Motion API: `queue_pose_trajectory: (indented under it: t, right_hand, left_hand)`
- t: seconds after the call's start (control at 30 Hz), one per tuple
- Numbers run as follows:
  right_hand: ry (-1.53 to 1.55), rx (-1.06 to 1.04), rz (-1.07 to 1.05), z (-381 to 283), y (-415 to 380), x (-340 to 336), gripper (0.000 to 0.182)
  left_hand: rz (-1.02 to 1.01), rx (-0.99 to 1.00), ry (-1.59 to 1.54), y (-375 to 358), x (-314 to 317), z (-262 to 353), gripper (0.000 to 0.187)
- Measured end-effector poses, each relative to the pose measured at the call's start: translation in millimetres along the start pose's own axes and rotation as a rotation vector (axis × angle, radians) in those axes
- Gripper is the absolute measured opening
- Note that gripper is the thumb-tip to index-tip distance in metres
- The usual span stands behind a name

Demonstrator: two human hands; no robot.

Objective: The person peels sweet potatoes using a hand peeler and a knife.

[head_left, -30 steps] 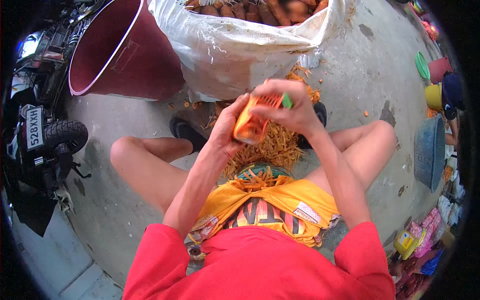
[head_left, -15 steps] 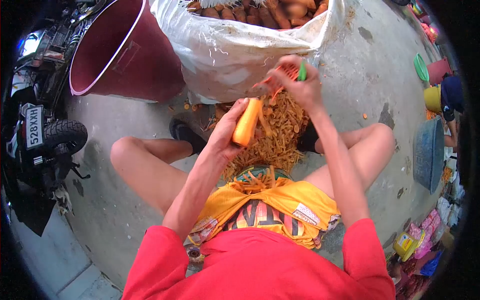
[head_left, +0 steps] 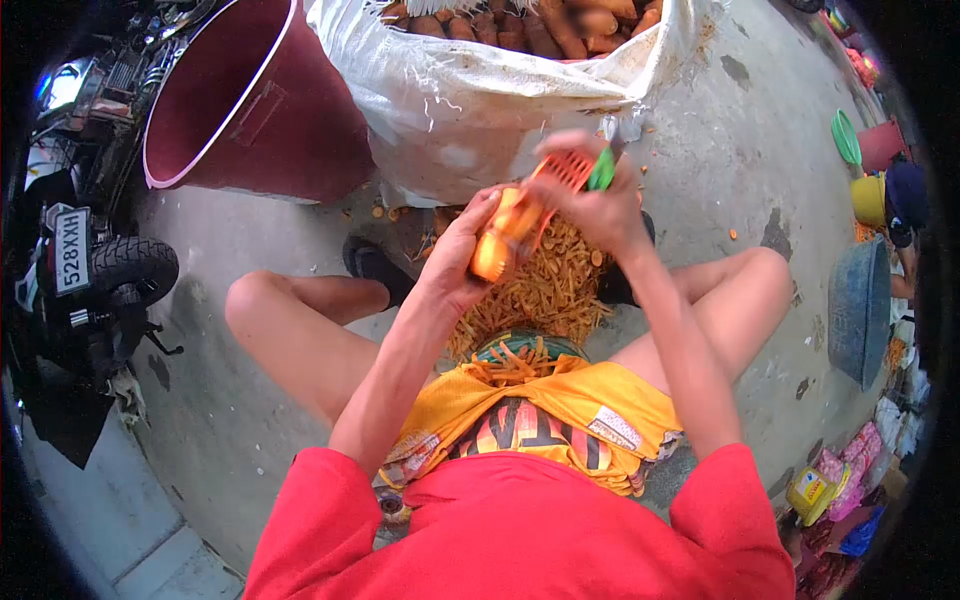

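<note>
My left hand [head_left: 455,248] is wrapped round a peeled, bright orange carrot [head_left: 490,258], which is held tilted above the ground. In my right hand [head_left: 607,208] is a red-orange peeler [head_left: 566,170] with a slotted body, its lower end over the carrot's upper part and blurred by motion. A green handle [head_left: 602,170], apparently a knife's, with a dark end also sticks out of that hand. Below both hands lies a heap of carrot peelings [head_left: 550,290] between my feet. More peelings rest on a green rim [head_left: 488,353] near my yellow shorts.
A white sack [head_left: 480,110] full of unpeeled carrots [head_left: 540,38] stands ahead, beside a dark red bin [head_left: 270,150]. A motorcycle's rear wheel [head_left: 135,268] is at left. At right are a blue-grey basin [head_left: 858,315] and another person's arm [head_left: 902,270].
My right hand has brought the peeler down and left from above the carrot onto it. The left hand stays nearly in place with the carrot.
</note>
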State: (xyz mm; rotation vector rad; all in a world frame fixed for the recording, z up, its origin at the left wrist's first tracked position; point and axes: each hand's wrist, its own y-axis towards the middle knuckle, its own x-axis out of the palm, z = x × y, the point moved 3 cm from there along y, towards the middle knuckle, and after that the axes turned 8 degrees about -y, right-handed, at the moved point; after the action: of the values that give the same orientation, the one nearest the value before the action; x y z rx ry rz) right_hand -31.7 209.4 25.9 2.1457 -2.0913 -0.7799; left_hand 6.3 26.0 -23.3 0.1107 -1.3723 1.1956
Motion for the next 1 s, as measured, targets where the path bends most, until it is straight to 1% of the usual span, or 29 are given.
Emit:
queue_pose_trajectory:
  t: [0.03,0.07,0.1,0.13,0.17,0.2,0.23,0.27,0.3,0.33,0.37,0.4,0.47,0.5,0.53,0.57,0.63,0.67,0.7,0.77,0.8,0.83,0.9,0.93,0.97,1.0]
  right_hand:
    - [-0.031,-0.071,-0.083,-13.2,-5.4,6.3,0.027]
    - [0.077,-0.094,-0.136,-20.0,-8.6,11.5,0.026]
    - [0.083,-0.09,-0.133,-19.3,-6.4,9.1,0.026]
    - [-0.004,-0.074,-0.108,-14.8,-2.5,2.9,0.024]
    - [-0.094,-0.058,-0.081,-7.0,2.2,-4.0,0.023]
    - [-0.082,0.009,0.044,12.6,11.6,-12.3,0.019]
    - [-0.091,0.012,0.05,29.9,17.1,-22.4,0.019]
    - [-0.094,0.046,0.098,46.5,21.5,-35.6,0.018]
    - [-0.095,0.076,0.147,46.2,26.0,-42.2,0.017]
    - [0.036,0.125,0.103,45.6,21.6,-39.2,0.018]
    - [0.035,0.124,0.097,42.3,9.6,-30.3,0.018]
    - [0.046,0.086,0.073,23.0,-1.4,-12.9,0.019]
    - [0.067,0.045,0.05,-3.2,-8.9,4.5,0.021]
    - [0.003,-0.112,-0.055,-19.8,-10.0,9.6,0.023]
    - [-0.062,-0.267,-0.158,-29.4,-13.1,14.0,0.024]
    - [-0.058,-0.26,-0.157,-22.8,-14.3,15.8,0.024]
    - [0.051,-0.023,-0.085,4.0,-2.6,10.6,0.025]
    - [-0.104,0.008,0.031,12.8,7.5,-2.7,0.023]
    - [-0.106,0.001,0.029,25.9,13.2,-11.6,0.023]
    - [0.042,0.14,0.122,56.8,17.5,-25.2,0.022]
    - [0.143,0.112,0.104,31.0,16.0,-19.0,0.023]
    - [0.143,0.114,0.099,9.2,8.9,-10.6,0.023]
    - [0.022,-0.198,-0.186,-26.6,-1.1,10.2,0.025]
    - [-0.078,-0.302,-0.231,-23.7,-5.5,14.9,0.026]
    - [-0.07,-0.29,-0.23,-14.6,-7.9,16.7,0.026]
    - [-0.043,-0.128,-0.157,2.0,-5.1,13.6,0.025]
  left_hand:
    - [-0.003,0.002,0.0,2.8,-2.1,-0.4,0.032]
    - [-0.007,0.005,0.004,5.7,-7.6,-1.4,0.031]
    - [-0.005,0.008,0.008,5.8,-13.0,-2.6,0.03]
    - [-0.083,0.039,0.126,-0.6,-9.6,-3.1,0.028]
    - [-0.078,0.029,0.129,-3.3,-11.7,-4.6,0.028]
    - [-0.068,0.03,0.198,-4.6,-12.6,-5.2,0.028]
    - [-0.064,0.032,0.265,-5.2,-11.5,-6.6,0.028]
    - [-0.041,0.039,0.272,-10.7,-2.0,-6.0,0.03]
    - [-0.051,0.037,0.274,-10.0,4.6,-4.7,0.03]
    - [0.002,0.01,0.197,-8.5,7.5,-3.4,0.03]
    - [0.062,-0.015,0.116,-8.3,6.4,-3.0,0.031]
    - [0.023,-0.001,0.066,-3.4,-0.3,-1.8,0.032]
    - [0.041,0.021,0.011,1.7,0.8,-1.3,0.032]
    - [0.056,0.031,-0.039,2.1,-1.1,-2.1,0.033]
    - [-0.055,-0.012,-0.048,-2.8,-3.5,-1.7,0.033]
    - [-0.048,-0.016,-0.048,-3.1,-6.1,-2.5,0.033]
    - [0.017,-0.019,-0.01,-1.4,0.5,0.9,0.032]
    - [0.007,-0.038,-0.001,2.5,-5.4,2.9,0.033]
    - [0.003,-0.033,-0.002,1.6,-6.4,0.4,0.033]
    - [-0.034,-0.006,0.004,-2.4,-4.9,-1.2,0.032]
    - [0.001,0.004,0.002,-2.0,-2.3,-2.2,0.031]
    - [0.003,0.004,-0.002,-0.7,-3.0,-3.0,0.031]
    - [0.055,0.025,-0.002,3.7,-3.2,-0.8,0.03]
    - [0.063,0.023,-0.001,4.6,-2.6,-0.5,0.03]
    - [0.056,0.036,0.003,3.4,-3.1,-2.6,0.029]
    - [0.051,0.044,0.007,0.3,-4.4,-5.6,0.028]
